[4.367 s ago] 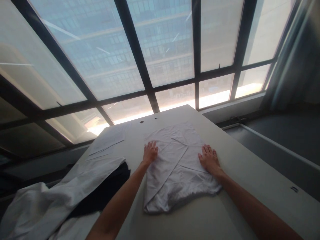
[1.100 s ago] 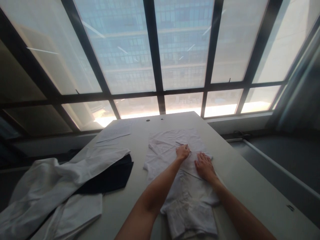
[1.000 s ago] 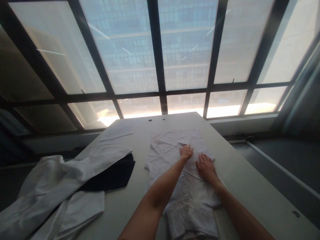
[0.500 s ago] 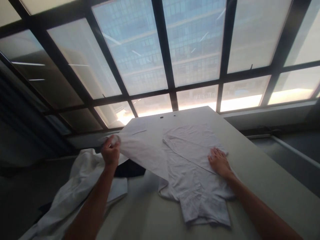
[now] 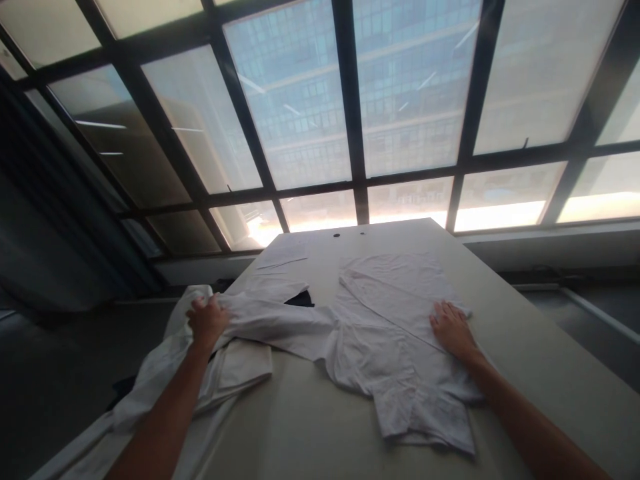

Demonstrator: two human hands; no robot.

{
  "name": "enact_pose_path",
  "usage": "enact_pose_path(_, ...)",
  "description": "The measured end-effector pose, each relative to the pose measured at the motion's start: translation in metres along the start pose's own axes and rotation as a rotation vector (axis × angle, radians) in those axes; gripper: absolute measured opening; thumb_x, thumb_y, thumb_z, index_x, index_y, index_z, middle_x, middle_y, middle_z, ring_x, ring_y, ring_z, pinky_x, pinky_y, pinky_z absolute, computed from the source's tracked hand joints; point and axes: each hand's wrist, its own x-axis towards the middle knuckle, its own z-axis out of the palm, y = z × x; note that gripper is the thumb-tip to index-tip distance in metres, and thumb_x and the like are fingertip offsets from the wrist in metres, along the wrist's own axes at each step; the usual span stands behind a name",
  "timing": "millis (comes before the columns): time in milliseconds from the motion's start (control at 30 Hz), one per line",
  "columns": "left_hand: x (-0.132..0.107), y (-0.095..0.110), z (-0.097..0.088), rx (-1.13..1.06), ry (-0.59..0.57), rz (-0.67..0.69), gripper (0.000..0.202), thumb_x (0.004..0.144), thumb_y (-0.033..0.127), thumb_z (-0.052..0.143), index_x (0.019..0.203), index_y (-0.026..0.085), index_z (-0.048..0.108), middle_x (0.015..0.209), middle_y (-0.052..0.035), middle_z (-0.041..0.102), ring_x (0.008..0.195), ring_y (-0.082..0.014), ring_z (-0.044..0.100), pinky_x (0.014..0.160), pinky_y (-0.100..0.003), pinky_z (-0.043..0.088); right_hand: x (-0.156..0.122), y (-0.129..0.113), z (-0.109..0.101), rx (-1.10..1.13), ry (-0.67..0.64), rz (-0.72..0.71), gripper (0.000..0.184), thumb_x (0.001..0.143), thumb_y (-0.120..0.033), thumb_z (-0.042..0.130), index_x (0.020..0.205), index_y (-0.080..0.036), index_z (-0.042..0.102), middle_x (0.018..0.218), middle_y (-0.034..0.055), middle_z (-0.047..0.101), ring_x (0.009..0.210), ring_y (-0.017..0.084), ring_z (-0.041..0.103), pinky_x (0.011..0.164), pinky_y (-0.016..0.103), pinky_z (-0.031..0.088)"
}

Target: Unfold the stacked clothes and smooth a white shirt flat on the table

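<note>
- The left hand closes its fingers around the sleeve end, above the white pile; its fingertips are buried in cloth.
- The white shirt lies creased mid-counter, its sleeve stretched leftward and lower than half a second ago.
- The right hand presses the shirt flat, fingers slightly spread.

The shirt is plain white. The table is a pale grey-beige. A near-black cloth shows beside the sleeve. The heap of garments is white too. The window frame is black, and the building beyond it is pale blue, gridded with small panes.
</note>
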Motion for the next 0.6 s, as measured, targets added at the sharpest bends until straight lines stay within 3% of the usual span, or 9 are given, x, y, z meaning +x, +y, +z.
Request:
enact_pose_path(67,-0.021,0.037,0.004,-0.074,0.025,0.144,0.038,0.086,0.02,0.053,0.12,0.012,0.066,0.137,-0.0193,0.053,0.122,-0.0337,0.052,0.101,-0.049,0.045,0.005,-0.014,-0.01,0.042,0.001,-0.018,0.045,0.095,-0.026,0.047,0.135,-0.009,0.059,0.142,0.0223,0.055,0.134,0.032,0.046,0.11,0.046,0.033)
enact_pose_path(133,-0.049,0.089,0.008,-0.225,-0.031,0.345,0.036,0.088,0.018,0.048,0.119,0.016,0.067,0.135,-0.0145,0.056,0.125,-0.0294,0.051,0.107,-0.045,0.042,0.014,-0.04,-0.022,0.114,-0.017,-0.065,0.042,0.095,-0.025,0.049,0.133,-0.011,0.061,0.139,0.0189,0.058,0.13,0.029,0.049,0.109,0.04,0.035)
enact_pose_path(233,-0.1,0.175,0.015,-0.449,-0.277,0.611,0.035,0.088,0.015,0.047,0.115,0.017,0.07,0.125,-0.0109,0.065,0.12,-0.0234,0.057,0.109,-0.037,0.042,0.032,-0.096,-0.037,0.27,-0.092,-0.152,0.04,0.096,-0.029,0.051,0.131,-0.014,0.063,0.133,0.0145,0.062,0.123,0.026,0.053,0.104,0.033,0.039)
enact_pose_path(300,-0.133,0.224,0.022,-0.515,-0.426,0.673,0.035,0.088,0.013,0.048,0.114,0.016,0.071,0.124,-0.0116,0.067,0.118,-0.0223,0.06,0.108,-0.035,0.043,0.044,-0.137,-0.041,0.339,-0.18,-0.186,0.041,0.097,-0.032,0.052,0.132,-0.014,0.063,0.129,0.0136,0.063,0.121,0.025,0.054,0.103,0.031,0.04)
enact_pose_path(367,-0.159,0.259,0.03,-0.554,-0.511,0.721,0.034,0.089,0.013,0.048,0.115,0.015,0.071,0.129,-0.0129,0.065,0.121,-0.0222,0.059,0.109,-0.034,0.042,0.055,-0.171,-0.042,0.352,-0.228,-0.164,0.041,0.098,-0.034,0.052,0.133,-0.015,0.061,0.128,0.0142,0.063,0.12,0.025,0.055,0.101,0.032,0.042)
enact_pose_path(467,-0.182,0.282,0.044,-0.561,-0.544,0.713,0.037,0.094,0.014,0.042,0.119,0.013,0.069,0.129,-0.0146,0.064,0.123,-0.0223,0.058,0.11,-0.034,0.041,0.065,-0.2,-0.037,0.335,-0.23,-0.153,0.033,0.095,-0.031,0.056,0.122,-0.016,0.066,0.124,0.0156,0.063,0.118,0.028,0.055,0.095,0.035,0.045)
enact_pose_path(600,-0.19,0.279,0.061,-0.583,-0.501,0.669,0.044,0.096,0.016,0.038,0.135,0.012,0.059,0.138,-0.0137,0.059,0.129,-0.0218,0.053,0.113,-0.034,0.037,0.072,-0.209,-0.028,0.335,-0.22,-0.109,0.024,0.097,-0.019,0.048,0.111,-0.014,0.068,0.119,0.0174,0.064,0.115,0.027,0.057,0.091,0.035,0.045)
